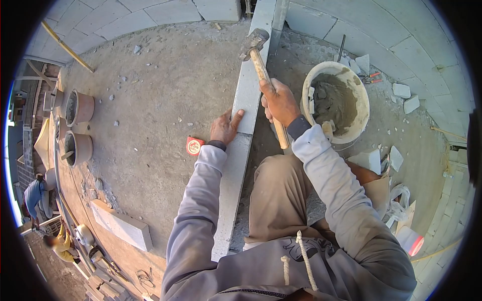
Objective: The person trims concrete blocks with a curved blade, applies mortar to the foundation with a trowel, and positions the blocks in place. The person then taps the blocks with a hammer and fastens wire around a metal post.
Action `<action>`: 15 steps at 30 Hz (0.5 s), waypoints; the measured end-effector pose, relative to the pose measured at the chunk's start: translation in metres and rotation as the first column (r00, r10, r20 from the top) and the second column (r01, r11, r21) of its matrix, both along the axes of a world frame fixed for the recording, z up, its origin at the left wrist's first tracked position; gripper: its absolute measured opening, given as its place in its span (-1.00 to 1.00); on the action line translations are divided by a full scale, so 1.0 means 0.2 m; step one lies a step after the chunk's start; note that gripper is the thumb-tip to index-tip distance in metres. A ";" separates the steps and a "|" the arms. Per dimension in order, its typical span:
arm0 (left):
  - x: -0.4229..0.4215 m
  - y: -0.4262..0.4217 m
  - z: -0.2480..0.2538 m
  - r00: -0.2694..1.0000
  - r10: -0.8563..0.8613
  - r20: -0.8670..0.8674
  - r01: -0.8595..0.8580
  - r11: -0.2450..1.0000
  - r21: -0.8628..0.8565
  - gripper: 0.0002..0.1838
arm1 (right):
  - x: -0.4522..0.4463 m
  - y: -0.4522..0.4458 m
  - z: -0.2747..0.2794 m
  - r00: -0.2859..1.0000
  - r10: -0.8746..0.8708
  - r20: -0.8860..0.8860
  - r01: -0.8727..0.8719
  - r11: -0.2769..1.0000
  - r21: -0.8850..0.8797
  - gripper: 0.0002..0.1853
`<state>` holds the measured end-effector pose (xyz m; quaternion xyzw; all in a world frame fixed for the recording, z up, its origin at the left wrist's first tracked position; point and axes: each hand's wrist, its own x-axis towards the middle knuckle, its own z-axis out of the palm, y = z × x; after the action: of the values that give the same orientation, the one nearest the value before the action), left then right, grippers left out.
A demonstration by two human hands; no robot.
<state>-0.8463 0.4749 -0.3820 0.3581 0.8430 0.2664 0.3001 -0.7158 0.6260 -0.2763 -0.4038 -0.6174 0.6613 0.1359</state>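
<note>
My right hand point(281, 103) is wrapped round the wooden handle of a hammer point(256, 42), whose metal head is over the upper part of a row of light grey blocks point(244, 95). Against the left side of that row rests my left hand point(226, 126), thumb on the top face near a joint and fingers apart, holding nothing. A red tape measure point(194, 146) lies on the concrete just left of my left wrist. To the right of my right hand stands a round bucket point(360, 85) with wet grey mortar inside.
Block walls point(416, 50) curve round the top and right. Broken block pieces point(401, 90) and red-handled pliers point(372, 79) lie beyond the bucket. Two buckets point(83, 108) stand at left, above a loose white block point(120, 226). Two people point(63, 246) are at the lower left.
</note>
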 end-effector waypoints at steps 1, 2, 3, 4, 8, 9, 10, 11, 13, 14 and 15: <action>0.00 0.00 0.00 1.000 -0.007 0.001 0.007 1.000 -0.006 -0.20 | -0.01 -0.02 -0.02 0.999 0.009 0.040 -0.008 1.000 -0.009 -0.58; 0.01 -0.01 0.01 1.000 0.001 -0.008 -0.001 1.000 -0.009 -0.24 | 0.00 -0.03 -0.04 0.997 0.017 0.081 -0.015 1.000 -0.020 -0.57; 0.02 -0.01 0.01 1.000 0.008 -0.019 -0.008 1.000 -0.010 -0.28 | 0.01 -0.04 -0.06 0.995 0.015 0.098 -0.012 1.000 -0.025 -0.57; 0.01 0.00 0.01 0.999 0.013 -0.032 -0.013 1.000 -0.006 -0.31 | 0.02 -0.05 -0.08 0.994 0.011 0.112 -0.008 1.000 -0.026 -0.57; 0.00 -0.01 0.01 1.000 0.002 0.025 -0.002 1.000 -0.003 -0.25 | 0.10 -0.09 -0.04 0.995 -0.007 0.102 0.011 0.999 -0.034 -0.56; 0.00 -0.01 0.02 0.999 0.003 0.037 -0.002 1.000 -0.005 -0.25 | 0.13 -0.10 -0.03 0.996 -0.015 0.091 0.018 0.999 -0.032 -0.56; 0.00 0.00 0.03 0.999 0.005 0.045 -0.005 1.000 -0.002 -0.25 | 0.14 -0.11 -0.01 0.996 -0.014 0.089 0.016 1.000 -0.017 -0.56; 0.01 0.00 0.03 0.999 0.007 0.040 -0.008 1.000 0.003 -0.25 | 0.15 -0.11 0.00 0.996 -0.014 0.085 0.014 1.000 -0.002 -0.56; 0.01 0.00 0.03 1.000 0.016 0.024 -0.017 1.000 0.010 -0.25 | 0.16 -0.12 0.00 0.996 0.016 0.090 -0.019 0.999 0.030 -0.56; 0.00 0.00 0.03 1.000 0.012 0.025 -0.013 1.000 0.007 -0.25 | 0.16 -0.11 -0.01 0.994 0.043 0.098 -0.048 0.998 0.048 -0.56; 0.00 0.00 0.03 1.000 0.007 0.027 -0.007 1.000 0.003 -0.26 | 0.17 -0.10 -0.02 0.992 0.069 0.109 -0.076 0.995 0.065 -0.56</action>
<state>-0.8466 0.4749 -0.3758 0.3521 0.8396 0.2736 0.3101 -0.6826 0.6051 -0.2809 -0.4108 -0.6607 0.6215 0.0926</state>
